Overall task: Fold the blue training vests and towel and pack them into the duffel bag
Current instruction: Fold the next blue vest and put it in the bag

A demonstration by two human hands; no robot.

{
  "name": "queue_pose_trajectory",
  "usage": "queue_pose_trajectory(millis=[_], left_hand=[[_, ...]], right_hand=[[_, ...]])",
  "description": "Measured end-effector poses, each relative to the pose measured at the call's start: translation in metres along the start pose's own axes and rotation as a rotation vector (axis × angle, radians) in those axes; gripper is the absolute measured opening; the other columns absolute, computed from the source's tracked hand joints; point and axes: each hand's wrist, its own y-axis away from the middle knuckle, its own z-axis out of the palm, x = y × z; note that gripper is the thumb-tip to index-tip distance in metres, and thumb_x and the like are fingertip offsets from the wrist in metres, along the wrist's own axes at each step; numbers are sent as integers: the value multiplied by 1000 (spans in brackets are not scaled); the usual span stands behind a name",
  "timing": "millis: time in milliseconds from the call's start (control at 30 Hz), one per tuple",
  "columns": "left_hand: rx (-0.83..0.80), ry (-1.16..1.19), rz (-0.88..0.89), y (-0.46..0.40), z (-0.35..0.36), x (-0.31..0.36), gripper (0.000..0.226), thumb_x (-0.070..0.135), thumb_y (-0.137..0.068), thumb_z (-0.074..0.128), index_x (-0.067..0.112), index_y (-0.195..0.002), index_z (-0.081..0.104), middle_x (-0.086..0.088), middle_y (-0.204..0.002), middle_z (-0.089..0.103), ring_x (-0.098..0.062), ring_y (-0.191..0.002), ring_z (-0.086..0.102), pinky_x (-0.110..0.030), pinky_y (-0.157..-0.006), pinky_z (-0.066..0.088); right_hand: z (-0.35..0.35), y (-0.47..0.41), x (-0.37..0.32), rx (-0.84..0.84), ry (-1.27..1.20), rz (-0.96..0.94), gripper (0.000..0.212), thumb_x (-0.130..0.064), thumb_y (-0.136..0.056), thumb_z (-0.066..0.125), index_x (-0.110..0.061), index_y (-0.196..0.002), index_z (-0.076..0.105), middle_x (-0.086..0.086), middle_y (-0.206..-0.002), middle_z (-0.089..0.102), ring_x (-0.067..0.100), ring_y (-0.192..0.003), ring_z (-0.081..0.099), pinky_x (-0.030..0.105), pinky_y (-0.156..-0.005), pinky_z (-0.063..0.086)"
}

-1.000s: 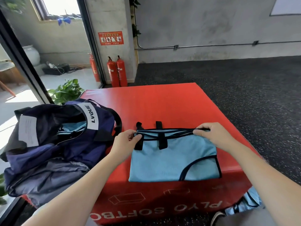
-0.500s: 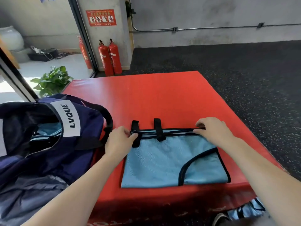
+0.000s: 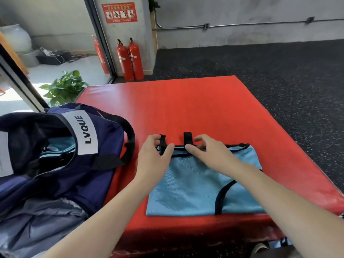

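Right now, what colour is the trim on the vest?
Black, edging the light blue vest; head view shows it.

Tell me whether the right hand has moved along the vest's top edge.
Yes. The right hand slid left along the vest, from the right corner to the black strap.

One vest (image 3: 195, 189), one bag (image 3: 55, 164), three extinguishers (image 3: 130, 58)

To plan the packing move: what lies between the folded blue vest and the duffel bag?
Head view: only bare red mat and the left hand at the vest edge; the duffel bag is open beside.
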Motion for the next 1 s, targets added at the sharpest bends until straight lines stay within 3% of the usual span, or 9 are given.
queue_pose_trajectory(millis=[100,167,233,333,433,533,633,800,1000], left_hand=[[-17,141,12,1,3,8,47,36,-92,68,26,-134,48,13,-122,55,5,-101,61,-9,-81,47],[-65,86,64,-2,7,3,49,32,-93,67,25,-137,45,8,-129,54,-2,-112,58,-21,-93,49],[-139,-103,163,-5,10,-4,47,28,-95,63,26,-138,44,6,-132,53,-10,-119,54,-31,-102,44],[-186,-497,343,-10,13,-13,37,29,-98,58,27,-134,51,8,-132,56,-14,-123,49,-35,-103,33],[-130,-590,403,-20,13,-16,20,29,-98,59,27,-116,66,11,-117,64,-18,-116,51,-37,-95,30],[-56,-599,399,-31,11,-20,12,27,-97,61,27,-96,73,10,-97,66,-22,-100,54,-38,-84,31],[-40,-626,353,-38,10,-20,15,32,-98,59,28,-93,73,10,-93,62,-21,-97,49,-37,-81,30],[-23,-531,219,-40,12,-10,8,28,-91,67,24,-85,66,6,-90,55,-21,-91,53,-40,-75,45],[-16,-514,79,-37,25,-4,13,32,-92,58,25,-81,53,7,-77,62,-24,-75,60,-41,-70,52]], right_hand=[[-5,-4,-6,25,-129,-55,65,-66,-90,57,-35,-145,37,-24,-120,61,0,-98,59,19,-72,42],[-6,-7,-3,5,-114,-73,71,-58,-92,62,-36,-150,29,-22,-129,57,-3,-101,56,18,-76,41],[-5,-9,5,-49,-29,-85,73,-46,-90,70,-35,-150,30,-17,-132,58,-1,-105,57,17,-80,42],[-7,-11,18,-120,162,-124,69,-31,-86,75,-33,-147,41,-10,-138,57,8,-120,55,24,-99,41],[-15,-13,26,-57,315,-166,55,-23,-89,69,-31,-141,50,-10,-137,59,14,-126,52,39,-108,41],[-27,-15,36,13,474,-155,38,-23,-95,61,-32,-131,58,-9,-132,62,19,-125,53,44,-103,41],[-42,-13,51,69,471,-112,20,-32,-97,60,-33,-116,68,-10,-120,68,18,-114,61,43,-97,47],[-61,-10,65,111,380,-22,12,-41,-95,64,-38,-101,75,-14,-106,72,15,-101,64,39,-89,52],[-74,-5,72,118,339,35,8,-38,-92,70,-39,-93,78,-14,-96,74,13,-93,64,38,-84,55]])
